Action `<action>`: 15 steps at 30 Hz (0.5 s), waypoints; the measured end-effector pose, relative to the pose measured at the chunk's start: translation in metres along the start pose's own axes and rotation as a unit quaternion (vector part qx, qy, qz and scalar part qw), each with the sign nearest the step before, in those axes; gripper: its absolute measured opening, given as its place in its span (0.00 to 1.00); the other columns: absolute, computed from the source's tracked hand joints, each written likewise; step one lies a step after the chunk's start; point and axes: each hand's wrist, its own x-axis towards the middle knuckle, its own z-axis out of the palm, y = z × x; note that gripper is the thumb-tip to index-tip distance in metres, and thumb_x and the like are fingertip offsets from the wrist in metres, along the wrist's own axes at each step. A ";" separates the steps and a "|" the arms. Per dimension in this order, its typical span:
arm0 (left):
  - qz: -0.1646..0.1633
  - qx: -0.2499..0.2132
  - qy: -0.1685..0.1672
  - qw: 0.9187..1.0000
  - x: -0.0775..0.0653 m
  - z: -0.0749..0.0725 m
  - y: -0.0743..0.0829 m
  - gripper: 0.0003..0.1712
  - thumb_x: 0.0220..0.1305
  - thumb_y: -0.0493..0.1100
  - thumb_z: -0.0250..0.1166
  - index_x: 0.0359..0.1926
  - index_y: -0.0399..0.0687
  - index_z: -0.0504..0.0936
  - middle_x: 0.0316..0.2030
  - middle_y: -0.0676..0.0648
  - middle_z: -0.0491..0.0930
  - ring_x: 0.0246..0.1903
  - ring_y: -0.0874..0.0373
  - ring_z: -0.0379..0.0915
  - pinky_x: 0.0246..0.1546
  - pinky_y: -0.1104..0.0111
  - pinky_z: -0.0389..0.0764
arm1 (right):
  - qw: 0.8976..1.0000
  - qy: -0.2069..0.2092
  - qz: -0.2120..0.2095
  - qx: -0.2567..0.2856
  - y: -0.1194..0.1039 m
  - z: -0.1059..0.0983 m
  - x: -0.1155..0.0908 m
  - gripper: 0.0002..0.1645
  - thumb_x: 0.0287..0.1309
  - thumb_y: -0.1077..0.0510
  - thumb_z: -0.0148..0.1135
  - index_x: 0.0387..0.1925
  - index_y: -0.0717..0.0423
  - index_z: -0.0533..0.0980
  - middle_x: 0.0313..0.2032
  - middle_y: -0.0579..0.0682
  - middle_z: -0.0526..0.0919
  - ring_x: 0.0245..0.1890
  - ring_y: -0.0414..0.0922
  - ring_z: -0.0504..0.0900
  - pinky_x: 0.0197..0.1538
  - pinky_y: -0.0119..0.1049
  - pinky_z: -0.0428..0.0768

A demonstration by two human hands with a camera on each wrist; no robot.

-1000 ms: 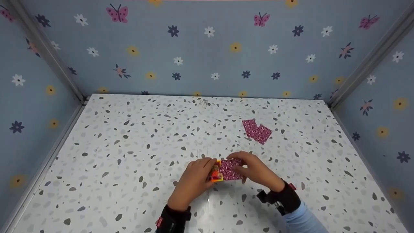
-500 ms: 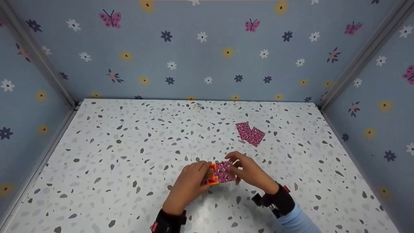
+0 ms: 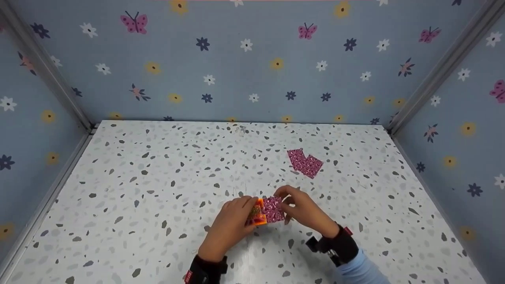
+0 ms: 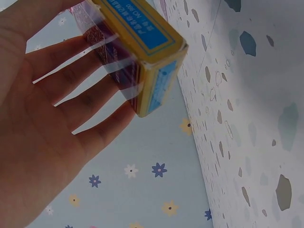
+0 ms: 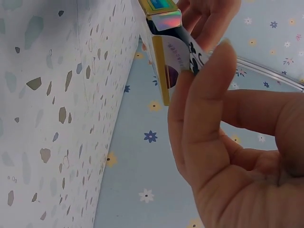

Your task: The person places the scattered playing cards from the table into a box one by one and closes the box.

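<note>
In the head view my left hand (image 3: 229, 223) grips an orange-yellow playing card box (image 3: 258, 215) around its closed end. The left wrist view shows the printed box (image 4: 154, 61) with a blue label, fingers along one side. From its right end protrudes a deck of playing cards (image 3: 272, 210) with pink-purple patterned backs. My right hand (image 3: 305, 211) pinches the outer end of this deck between thumb and fingers. The right wrist view shows a white card face (image 5: 176, 56) with dark print beside the box's opening. The deck's inner part is hidden inside the box.
Two loose pink-patterned cards (image 3: 305, 163) lie overlapping on the white speckled table (image 3: 158, 177), beyond my right hand. Blue flowered panels (image 3: 252, 59) rise at the back and on both sides.
My right hand has moved slightly left toward the box, and less of the deck sticks out of it. The head view has shifted a little. The loose cards have stayed put.
</note>
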 end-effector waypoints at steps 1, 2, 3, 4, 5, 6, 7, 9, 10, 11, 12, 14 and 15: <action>0.002 0.003 0.001 1.000 0.000 0.000 0.000 0.38 0.49 0.49 0.70 0.61 0.43 0.70 0.56 0.45 0.74 0.57 0.48 0.70 0.59 0.54 0.69 | 1.000 0.001 -0.001 0.001 0.000 0.000 0.000 0.13 0.61 0.68 0.53 0.48 0.62 0.70 0.43 0.62 0.75 0.30 0.45 0.79 0.26 0.45 0.82; 0.004 0.005 0.001 1.000 0.000 0.000 0.000 0.38 0.49 0.49 0.71 0.61 0.43 0.70 0.56 0.45 0.74 0.57 0.48 0.70 0.59 0.54 0.69 | 1.000 0.002 -0.001 0.001 0.000 0.001 0.000 0.14 0.61 0.68 0.53 0.49 0.62 0.70 0.43 0.61 0.75 0.30 0.45 0.79 0.26 0.45 0.82; 0.006 0.007 0.002 1.000 0.000 0.000 0.000 0.38 0.49 0.49 0.71 0.61 0.43 0.70 0.56 0.45 0.74 0.56 0.48 0.70 0.59 0.54 0.69 | 1.000 0.004 -0.002 0.001 0.000 0.001 0.001 0.14 0.61 0.68 0.53 0.49 0.62 0.70 0.43 0.61 0.75 0.31 0.45 0.78 0.26 0.45 0.82; 0.008 0.009 0.004 1.000 0.000 0.000 0.000 0.38 0.49 0.49 0.71 0.61 0.43 0.70 0.56 0.45 0.74 0.56 0.48 0.70 0.59 0.54 0.69 | 1.000 0.005 -0.004 -0.001 0.000 0.001 0.001 0.14 0.61 0.68 0.53 0.49 0.62 0.70 0.43 0.61 0.75 0.31 0.45 0.79 0.26 0.44 0.82; 0.010 0.011 0.005 1.000 0.000 0.000 0.000 0.38 0.49 0.49 0.71 0.61 0.43 0.70 0.55 0.45 0.75 0.56 0.49 0.70 0.59 0.55 0.69 | 1.000 0.007 -0.007 -0.002 -0.001 0.002 0.001 0.14 0.60 0.68 0.54 0.49 0.62 0.70 0.43 0.61 0.75 0.32 0.46 0.79 0.25 0.42 0.82; 0.011 0.011 0.007 1.000 0.000 0.000 0.000 0.38 0.49 0.49 0.71 0.60 0.43 0.70 0.55 0.45 0.75 0.56 0.49 0.70 0.59 0.55 0.69 | 1.000 0.010 -0.010 -0.005 -0.001 0.002 0.001 0.14 0.60 0.68 0.54 0.49 0.62 0.70 0.43 0.61 0.74 0.32 0.46 0.79 0.25 0.40 0.82; 0.013 0.011 0.009 1.000 0.000 0.000 0.000 0.38 0.49 0.49 0.71 0.60 0.43 0.71 0.55 0.45 0.75 0.55 0.49 0.71 0.58 0.55 0.70 | 1.000 0.012 -0.013 -0.008 0.000 0.003 0.001 0.14 0.60 0.68 0.54 0.49 0.62 0.71 0.43 0.60 0.74 0.33 0.47 0.79 0.25 0.40 0.82; 0.014 0.012 0.011 1.000 0.000 0.000 0.000 0.37 0.48 0.49 0.71 0.60 0.43 0.71 0.55 0.45 0.75 0.55 0.49 0.71 0.58 0.55 0.70 | 1.000 0.016 -0.019 -0.013 0.000 0.004 0.001 0.14 0.60 0.68 0.54 0.48 0.62 0.71 0.43 0.60 0.74 0.34 0.47 0.79 0.25 0.37 0.82; 0.015 0.012 0.012 1.000 0.000 0.001 0.000 0.37 0.48 0.48 0.71 0.60 0.43 0.71 0.55 0.45 0.75 0.55 0.48 0.71 0.58 0.54 0.70 | 0.999 0.018 -0.023 -0.016 0.000 0.004 0.001 0.14 0.60 0.68 0.54 0.48 0.63 0.72 0.42 0.60 0.74 0.34 0.47 0.79 0.25 0.36 0.82; 0.014 0.011 0.010 1.000 0.000 0.001 0.000 0.38 0.48 0.48 0.71 0.60 0.43 0.71 0.55 0.45 0.75 0.55 0.48 0.71 0.58 0.54 0.70 | 0.999 0.020 -0.023 -0.019 0.000 0.005 0.001 0.14 0.59 0.68 0.55 0.48 0.63 0.72 0.42 0.60 0.74 0.34 0.47 0.79 0.25 0.36 0.82; 0.014 0.011 0.010 1.000 0.001 0.001 0.000 0.38 0.48 0.48 0.71 0.60 0.43 0.71 0.55 0.45 0.75 0.55 0.48 0.71 0.58 0.54 0.70 | 0.999 0.021 -0.025 -0.025 0.000 0.005 0.001 0.14 0.59 0.68 0.55 0.48 0.64 0.73 0.41 0.59 0.74 0.34 0.46 0.79 0.25 0.38 0.82; 0.013 0.010 0.009 1.000 0.001 0.002 0.000 0.38 0.48 0.48 0.71 0.60 0.43 0.71 0.54 0.45 0.75 0.54 0.48 0.72 0.58 0.54 0.70 | 0.999 0.022 -0.026 -0.037 -0.001 0.006 0.002 0.15 0.59 0.69 0.55 0.48 0.64 0.73 0.40 0.59 0.74 0.34 0.45 0.79 0.24 0.40 0.82; 0.013 0.008 0.009 1.000 0.001 0.002 0.000 0.38 0.48 0.48 0.71 0.60 0.43 0.71 0.54 0.45 0.76 0.54 0.48 0.72 0.57 0.54 0.71 | 0.998 0.023 -0.027 -0.044 -0.001 0.006 0.002 0.15 0.59 0.69 0.55 0.49 0.64 0.74 0.39 0.59 0.74 0.34 0.45 0.78 0.24 0.41 0.81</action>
